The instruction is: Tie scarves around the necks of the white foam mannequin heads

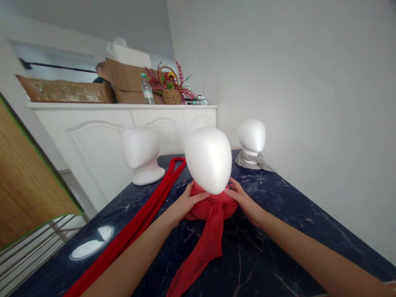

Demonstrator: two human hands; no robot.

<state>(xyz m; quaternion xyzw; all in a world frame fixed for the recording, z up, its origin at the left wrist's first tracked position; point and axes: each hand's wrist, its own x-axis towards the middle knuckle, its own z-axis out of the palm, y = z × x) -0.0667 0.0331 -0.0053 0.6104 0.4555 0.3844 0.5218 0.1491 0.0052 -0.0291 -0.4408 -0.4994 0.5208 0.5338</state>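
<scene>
A white foam mannequin head (209,160) stands on the dark marble table (291,222) right in front of me. A red scarf (213,214) is wrapped and knotted round its neck, with its tail hanging down toward me. My left hand (187,201) rests on the scarf at the left side of the neck, fingers curled against the cloth. On the right side, my right hand (244,199) touches the scarf, fingers laid along it. A second long red scarf (145,218) lies stretched over the table to the left.
Two more foam heads stand behind: one at the left (141,153), one at the back right (251,140) with a grey scarf (256,162) round its base. A white cabinet (123,128) carries cardboard boxes, a water bottle (147,89) and a flower basket (170,87). A wall runs along the right.
</scene>
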